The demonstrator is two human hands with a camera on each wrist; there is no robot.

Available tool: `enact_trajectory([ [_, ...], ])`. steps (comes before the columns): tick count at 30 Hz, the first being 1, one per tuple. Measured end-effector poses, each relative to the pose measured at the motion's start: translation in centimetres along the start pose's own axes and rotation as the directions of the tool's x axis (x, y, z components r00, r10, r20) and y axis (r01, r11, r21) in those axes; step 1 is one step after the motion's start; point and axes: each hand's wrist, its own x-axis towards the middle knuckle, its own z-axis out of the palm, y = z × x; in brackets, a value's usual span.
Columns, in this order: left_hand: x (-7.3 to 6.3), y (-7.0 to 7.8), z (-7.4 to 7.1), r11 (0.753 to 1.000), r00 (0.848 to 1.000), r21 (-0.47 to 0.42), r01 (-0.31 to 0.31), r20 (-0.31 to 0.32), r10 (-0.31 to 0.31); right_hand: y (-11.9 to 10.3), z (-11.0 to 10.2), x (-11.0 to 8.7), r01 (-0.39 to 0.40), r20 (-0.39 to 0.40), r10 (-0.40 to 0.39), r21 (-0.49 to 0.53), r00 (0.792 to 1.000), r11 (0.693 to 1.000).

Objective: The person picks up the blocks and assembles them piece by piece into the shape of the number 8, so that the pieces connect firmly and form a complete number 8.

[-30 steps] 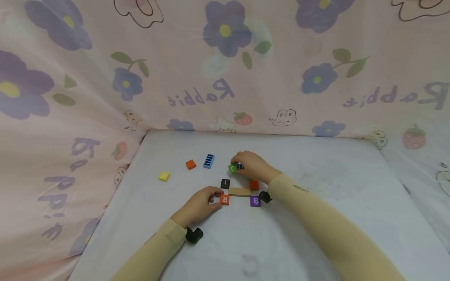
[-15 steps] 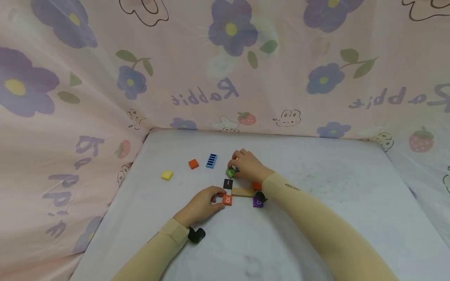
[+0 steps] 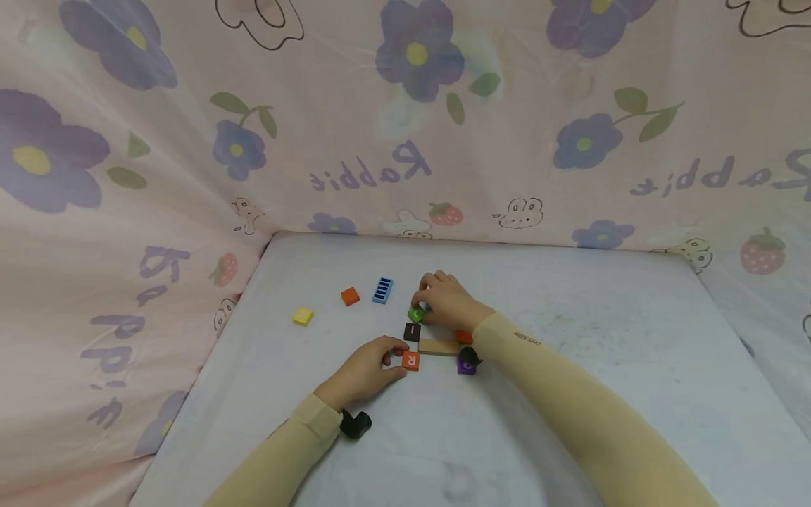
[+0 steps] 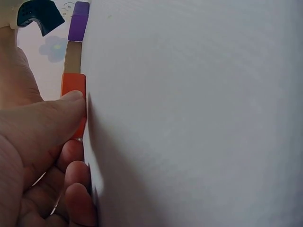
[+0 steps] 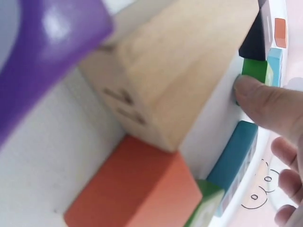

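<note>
My left hand (image 3: 362, 368) pinches an orange tile marked R (image 3: 410, 361) at its left side. In the left wrist view the thumb (image 4: 61, 116) lies against this orange tile. Farther back, my right hand (image 3: 448, 303) pinches a green letter tile (image 3: 415, 315) at the back edge of a black tile with a white bar (image 3: 412, 332). The right wrist view has the thumb on the green tile (image 5: 254, 69), right by the black one. A plain wooden block (image 3: 438, 347) lies between the orange R tile and a purple tile (image 3: 467, 366).
An orange-red block (image 3: 464, 336) sits partly under the right wrist. Beyond it, a blue block (image 5: 234, 153) and another green block (image 5: 207, 203) show in the right wrist view. Back left lie a yellow tile (image 3: 303, 316), an orange tile (image 3: 350, 296) and a blue striped block (image 3: 383, 290).
My right hand has brought the green tile closer, up to the black tile. The left hand stays at the orange R tile. The head view has shifted slightly.
</note>
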Motion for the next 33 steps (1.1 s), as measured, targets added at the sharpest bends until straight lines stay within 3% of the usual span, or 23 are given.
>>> enact_trajectory([
  [12,0.2,-0.2,0.3,1.000,1.000,0.007,0.018,0.004,-0.018,0.1,-0.2,0.0,-0.029,0.006,0.029,0.000,1.000,1.000],
  [16,0.1,-0.1,0.3,1.000,1.000,0.005,0.017,0.003,-0.017,1.1,-2.0,-1.0,-0.122,-0.035,0.129,0.154,0.991,0.981],
  [18,0.0,-0.2,0.3,1.000,1.000,0.002,0.008,-0.002,-0.008,2.3,-2.9,-2.1,-0.194,-0.064,0.220,0.282,0.973,0.939],
  [20,-0.1,-0.2,0.3,1.000,1.000,-0.001,0.004,-0.009,-0.004,3.8,-3.2,-3.6,-0.249,-0.082,0.308,0.414,0.948,0.876],
  [24,-0.3,-0.3,0.5,1.000,1.000,0.007,0.005,-0.020,-0.005,6.5,-1.4,-7.2,-0.329,-0.041,0.443,0.608,0.896,0.723],
  [28,-0.3,-0.2,0.5,1.000,1.000,0.016,0.004,-0.023,-0.004,7.7,0.8,-10.6,-0.385,0.036,0.514,0.707,0.857,0.593],
  [30,-0.2,-0.1,0.6,1.000,1.000,0.011,0.009,-0.024,-0.009,7.9,1.6,-12.0,-0.398,0.063,0.527,0.733,0.848,0.552],
  [33,-0.1,0.1,0.6,1.000,1.000,-0.002,0.021,-0.018,-0.021,7.9,2.6,-13.4,-0.407,0.086,0.530,0.746,0.843,0.527],
])
